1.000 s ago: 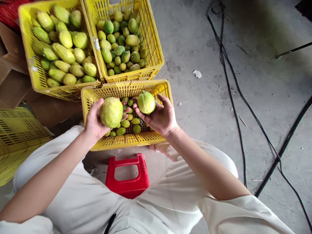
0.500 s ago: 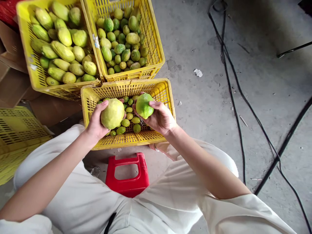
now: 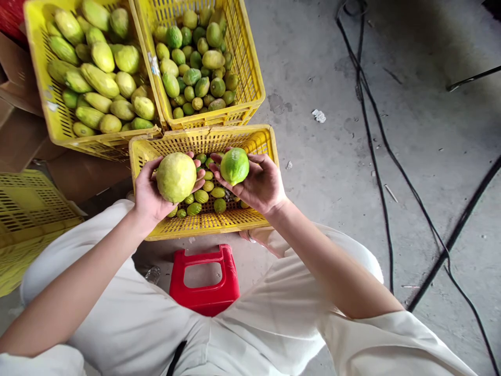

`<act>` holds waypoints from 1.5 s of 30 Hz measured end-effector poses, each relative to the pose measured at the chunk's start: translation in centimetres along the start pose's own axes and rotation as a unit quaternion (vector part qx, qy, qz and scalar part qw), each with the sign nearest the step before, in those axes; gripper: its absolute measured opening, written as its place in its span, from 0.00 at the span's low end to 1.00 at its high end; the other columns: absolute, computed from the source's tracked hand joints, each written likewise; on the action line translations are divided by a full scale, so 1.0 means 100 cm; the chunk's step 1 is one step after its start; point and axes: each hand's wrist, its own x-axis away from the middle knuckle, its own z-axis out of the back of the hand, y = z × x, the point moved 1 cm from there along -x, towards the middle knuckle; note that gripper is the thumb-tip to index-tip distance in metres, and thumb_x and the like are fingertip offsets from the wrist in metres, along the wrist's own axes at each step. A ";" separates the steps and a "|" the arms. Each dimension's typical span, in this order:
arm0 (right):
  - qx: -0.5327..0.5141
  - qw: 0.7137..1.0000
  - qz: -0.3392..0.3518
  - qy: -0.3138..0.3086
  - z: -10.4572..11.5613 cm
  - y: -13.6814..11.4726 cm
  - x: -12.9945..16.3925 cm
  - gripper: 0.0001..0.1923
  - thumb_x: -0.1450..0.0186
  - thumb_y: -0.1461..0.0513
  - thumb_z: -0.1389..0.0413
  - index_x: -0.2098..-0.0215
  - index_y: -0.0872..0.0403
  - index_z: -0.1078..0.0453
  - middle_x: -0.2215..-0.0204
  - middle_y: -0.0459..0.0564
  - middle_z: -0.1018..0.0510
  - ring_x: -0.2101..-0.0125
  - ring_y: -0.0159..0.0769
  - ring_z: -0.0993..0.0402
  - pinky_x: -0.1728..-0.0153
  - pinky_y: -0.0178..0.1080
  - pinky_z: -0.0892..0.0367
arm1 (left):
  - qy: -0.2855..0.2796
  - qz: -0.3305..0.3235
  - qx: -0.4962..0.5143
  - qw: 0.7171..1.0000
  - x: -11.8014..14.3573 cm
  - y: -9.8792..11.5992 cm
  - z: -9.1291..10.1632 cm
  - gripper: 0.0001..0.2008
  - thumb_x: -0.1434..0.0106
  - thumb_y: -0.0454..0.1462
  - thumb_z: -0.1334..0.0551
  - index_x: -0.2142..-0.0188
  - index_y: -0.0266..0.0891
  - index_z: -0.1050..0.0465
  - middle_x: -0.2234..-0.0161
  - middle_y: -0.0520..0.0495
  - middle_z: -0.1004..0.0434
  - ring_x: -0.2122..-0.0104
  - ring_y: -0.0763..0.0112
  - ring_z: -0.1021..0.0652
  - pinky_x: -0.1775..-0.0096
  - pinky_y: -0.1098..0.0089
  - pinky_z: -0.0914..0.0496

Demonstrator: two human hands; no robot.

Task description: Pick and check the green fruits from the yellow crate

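**Two fruits in two hands above the nearest of four yellow crates**

Four yellow plastic crates stand on the concrete floor (image 3: 336, 172). The near crate (image 3: 203, 140) sits right in front of the person's knees and holds a shallow layer of small green fruits, too overlapped by the hands to count. Touching its far edge are two more: the far-left crate (image 3: 37, 68), heaped with large elongated yellow-green fruits, roughly two dozen showing, and the far-middle crate (image 3: 250, 68), holding about thirty smaller round green ones. The fourth crate (image 3: 27, 209) lies at the left edge of the floor, partly out of frame, its contents not visible. One red stool (image 3: 205, 284) shows between the legs, and several black cables (image 3: 371, 151) run across the floor on the right.

The left hand (image 3: 148, 193) is turned palm up over the left part of the near crate, its grip cupped around one large pale yellow fruit (image 3: 176, 177), fingers curling behind and the thumb at its left side. The right hand (image 3: 262, 183) is likewise palm up over the right part of the same crate, its grip closed on one smaller green fruit (image 3: 235, 165), held between thumb on the right and fingertips beneath. Both forearms angle inward from the knees, and the two fruits sit just beside each other without touching.
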 end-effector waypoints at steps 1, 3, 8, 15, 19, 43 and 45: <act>0.000 1.000 0.001 0.002 0.000 0.001 0.000 0.18 0.30 0.52 0.34 0.44 0.46 0.22 0.51 0.52 0.09 0.45 0.53 0.10 0.43 0.59 0.10 | 0.000 0.000 -0.001 1.000 0.001 0.000 -0.001 0.22 0.20 0.46 0.48 0.42 0.40 0.20 0.62 0.42 0.11 0.52 0.53 0.11 0.47 0.58 0.15; 0.004 1.000 0.006 0.009 0.000 0.002 0.001 0.16 0.29 0.53 0.32 0.46 0.45 0.22 0.54 0.49 0.09 0.53 0.46 0.10 0.50 0.50 0.09 | 0.010 -0.005 -0.004 1.000 0.002 -0.001 -0.002 0.22 0.18 0.49 0.48 0.47 0.41 0.19 0.63 0.43 0.11 0.60 0.58 0.12 0.55 0.65 0.16; 0.017 1.000 0.011 0.016 0.001 0.004 0.000 0.15 0.28 0.49 0.29 0.49 0.45 0.23 0.59 0.44 0.12 0.59 0.39 0.11 0.58 0.40 0.11 | 0.032 -0.019 0.021 0.999 0.002 -0.003 -0.002 0.29 0.17 0.56 0.51 0.54 0.39 0.19 0.67 0.45 0.15 0.69 0.67 0.17 0.65 0.71 0.19; -0.006 1.000 -0.013 -0.008 0.002 0.006 -0.007 0.15 0.28 0.50 0.37 0.48 0.49 0.23 0.52 0.56 0.09 0.45 0.54 0.10 0.47 0.59 0.09 | 0.032 0.000 0.024 0.999 0.001 -0.002 0.003 0.23 0.20 0.49 0.48 0.41 0.40 0.22 0.54 0.38 0.09 0.43 0.48 0.13 0.44 0.54 0.14; -0.016 1.000 0.003 0.005 -0.002 0.007 -0.006 0.12 0.27 0.54 0.37 0.47 0.48 0.23 0.54 0.52 0.09 0.47 0.49 0.10 0.45 0.55 0.09 | 0.011 0.004 0.031 0.999 -0.002 -0.002 0.005 0.22 0.18 0.46 0.49 0.38 0.40 0.23 0.50 0.38 0.09 0.35 0.45 0.16 0.39 0.46 0.16; 0.001 1.000 0.022 0.006 -0.007 0.005 0.002 0.22 0.31 0.53 0.31 0.41 0.43 0.24 0.54 0.48 0.10 0.42 0.53 0.11 0.39 0.60 0.12 | 0.005 -0.044 0.051 0.998 0.002 0.001 0.001 0.20 0.21 0.40 0.48 0.39 0.39 0.22 0.50 0.38 0.07 0.30 0.51 0.17 0.33 0.52 0.18; 0.008 1.000 0.023 0.002 -0.007 0.007 0.002 0.24 0.31 0.51 0.29 0.39 0.43 0.23 0.56 0.47 0.10 0.44 0.50 0.10 0.41 0.56 0.12 | 0.003 -0.051 0.050 0.997 0.001 0.001 0.001 0.21 0.20 0.41 0.48 0.40 0.40 0.21 0.52 0.39 0.07 0.31 0.51 0.16 0.36 0.54 0.16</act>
